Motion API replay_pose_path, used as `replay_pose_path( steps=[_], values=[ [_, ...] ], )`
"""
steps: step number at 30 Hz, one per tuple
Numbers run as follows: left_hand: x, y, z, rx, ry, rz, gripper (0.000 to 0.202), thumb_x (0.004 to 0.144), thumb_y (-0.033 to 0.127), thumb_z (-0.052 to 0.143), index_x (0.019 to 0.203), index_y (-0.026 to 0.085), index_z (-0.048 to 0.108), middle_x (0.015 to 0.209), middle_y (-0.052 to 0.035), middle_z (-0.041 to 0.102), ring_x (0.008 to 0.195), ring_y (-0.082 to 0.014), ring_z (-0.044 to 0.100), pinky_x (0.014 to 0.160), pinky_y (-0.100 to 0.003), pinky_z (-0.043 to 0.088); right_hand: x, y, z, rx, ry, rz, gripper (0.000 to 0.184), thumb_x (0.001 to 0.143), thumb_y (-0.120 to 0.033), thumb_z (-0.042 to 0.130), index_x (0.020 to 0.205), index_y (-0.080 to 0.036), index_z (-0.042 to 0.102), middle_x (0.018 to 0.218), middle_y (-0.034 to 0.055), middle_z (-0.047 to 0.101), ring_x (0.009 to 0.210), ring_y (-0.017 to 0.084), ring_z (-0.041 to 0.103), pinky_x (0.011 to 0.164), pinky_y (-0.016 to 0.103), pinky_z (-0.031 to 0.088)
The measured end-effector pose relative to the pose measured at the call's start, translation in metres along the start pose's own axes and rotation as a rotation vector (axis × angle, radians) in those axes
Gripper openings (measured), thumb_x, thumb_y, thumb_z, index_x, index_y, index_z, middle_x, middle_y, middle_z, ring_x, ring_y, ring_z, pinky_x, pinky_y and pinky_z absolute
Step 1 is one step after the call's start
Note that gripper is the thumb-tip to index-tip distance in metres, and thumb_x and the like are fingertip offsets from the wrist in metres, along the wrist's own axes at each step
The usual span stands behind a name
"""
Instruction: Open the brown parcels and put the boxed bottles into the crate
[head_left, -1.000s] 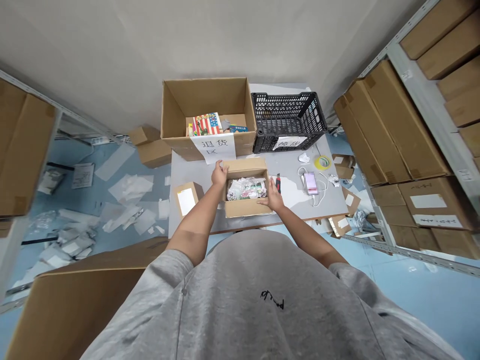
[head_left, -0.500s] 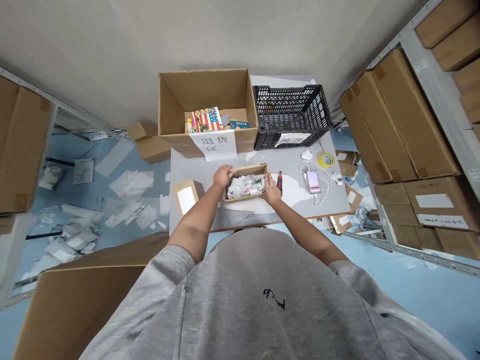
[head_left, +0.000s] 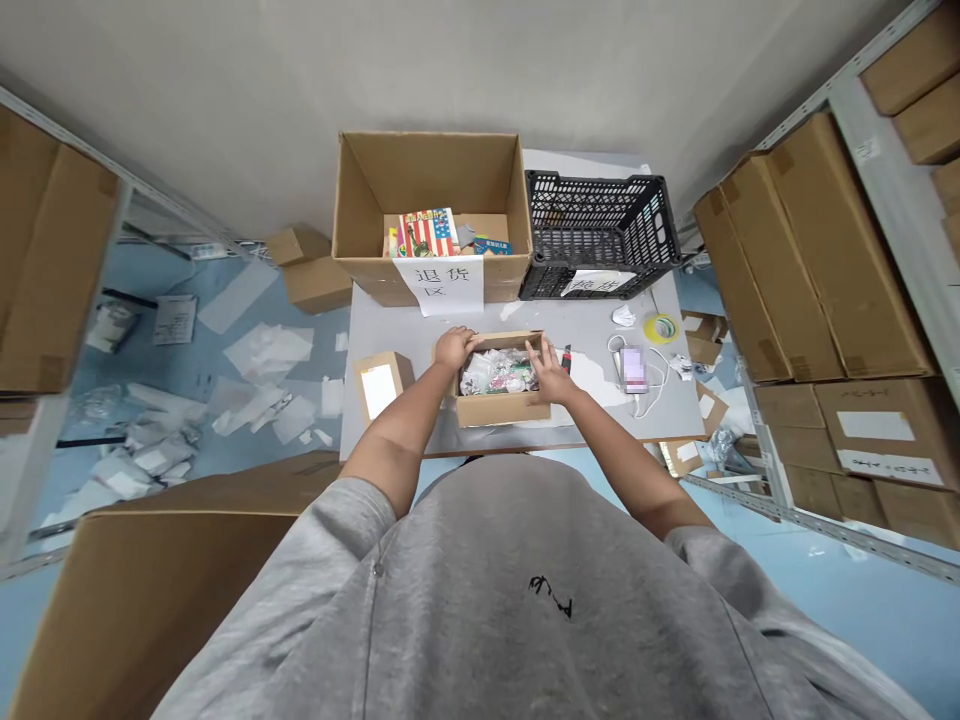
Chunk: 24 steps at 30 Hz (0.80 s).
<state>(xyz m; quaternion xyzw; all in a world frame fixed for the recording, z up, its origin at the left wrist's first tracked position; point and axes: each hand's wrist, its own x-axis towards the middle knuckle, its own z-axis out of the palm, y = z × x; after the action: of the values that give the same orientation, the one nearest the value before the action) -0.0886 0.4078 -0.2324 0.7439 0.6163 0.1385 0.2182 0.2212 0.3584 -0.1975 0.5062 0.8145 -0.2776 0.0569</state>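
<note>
A small open cardboard box [head_left: 495, 410] rests on the grey table in front of me. Inside it lie clear plastic-wrapped items [head_left: 495, 372] with bits of green and red showing; their kind I cannot make out. My left hand [head_left: 454, 347] grips the box's left back corner, fingers over the rim. At the other end, my right hand [head_left: 551, 375] has its fingers spread and reaching over the right rim, close to the plastic. A red and black box cutter [head_left: 566, 359] lies just beyond my right hand, partly hidden by it.
At the back stand a large cardboard box [head_left: 367, 280] with books and a black plastic crate [head_left: 600, 285]. A smaller carton [head_left: 405, 372] lies left. Yellow tape [head_left: 661, 328] and a phone [head_left: 634, 370] with a white cable are right. Shelved cartons [head_left: 847, 250] flank the table.
The small box's front wall has come into view as the box tips back. My right hand has shifted from its right side to fingers over the rim. The whole view has moved slightly.
</note>
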Motion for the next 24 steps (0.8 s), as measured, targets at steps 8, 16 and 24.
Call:
replay_pose_path(
  steps=[8, 16, 24],
  values=[
    [0.003, 0.002, -0.004, 0.022, -0.03, 0.019, 0.033, 0.104, 0.046, 0.054, 0.096, 0.023, 0.076, 0.105, -0.0122, 0.075, 0.106, -0.0293, 0.064, 0.094, -0.039, 0.046, 0.03, 0.006, -0.01, -0.116, -0.01, 0.003, 0.169, 0.049, -0.051, 0.101, 0.171, -0.028, -0.014, 0.176, 0.0147, -0.024, 0.161, 0.053, 0.004, 0.126, 0.064, 0.026],
    [0.001, 0.001, -0.003, 0.022, -0.03, 0.014, 0.037, 0.105, 0.049, 0.054, 0.098, 0.023, 0.078, 0.105, -0.0112, 0.076, 0.107, -0.0274, 0.065, 0.093, -0.038, 0.047, 0.03, 0.007, -0.01, -0.129, 0.026, 0.042, 0.164, 0.056, -0.053, 0.097, 0.171, -0.022, -0.015, 0.178, 0.0206, 0.001, 0.16, 0.048, 0.012, 0.124, 0.064, 0.031],
    [-0.004, 0.01, -0.011, 0.085, 0.014, -0.001, 0.038, 0.1, 0.04, 0.061, 0.13, 0.02, 0.072, 0.129, -0.0156, 0.066, 0.123, -0.0338, 0.059, 0.107, -0.046, 0.045, 0.004, -0.003, -0.012, -0.12, -0.007, 0.021, 0.143, 0.059, -0.067, 0.095, 0.173, -0.026, 0.018, 0.177, 0.0131, -0.023, 0.161, 0.054, -0.008, 0.126, 0.067, 0.017]
  ],
)
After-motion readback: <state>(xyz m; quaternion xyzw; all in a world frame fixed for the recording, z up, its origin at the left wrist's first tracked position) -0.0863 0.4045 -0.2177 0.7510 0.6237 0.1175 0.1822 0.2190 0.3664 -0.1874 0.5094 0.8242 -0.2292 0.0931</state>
